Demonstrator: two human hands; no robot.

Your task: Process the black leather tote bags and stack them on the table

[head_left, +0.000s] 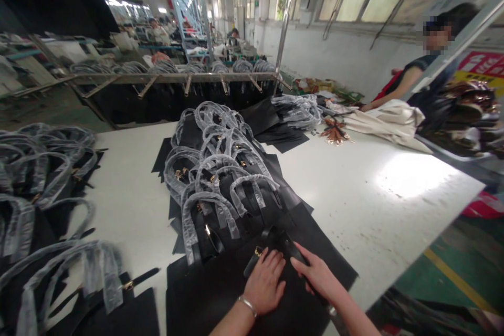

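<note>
A black leather panel [205, 294] lies flat at the table's near edge. My left hand [264, 282] rests on it with the fingers stretched out, beside a small gold buckle [258, 252] on a black strap. To the right, my right hand [315, 273] has its fingers wrapped round a black strap [293, 250] that loops up over the panel. Just beyond lies a pile of black panels with handles [214, 197] wrapped in clear plastic, some with gold fittings.
More wrapped handles [39, 168] cover the left side of the white table [129, 168]. Behind stands a metal rack [157, 79]. At the back right are beige material [394, 121], brown tassel-like pieces [334, 131] and a person [417, 68] leaning over.
</note>
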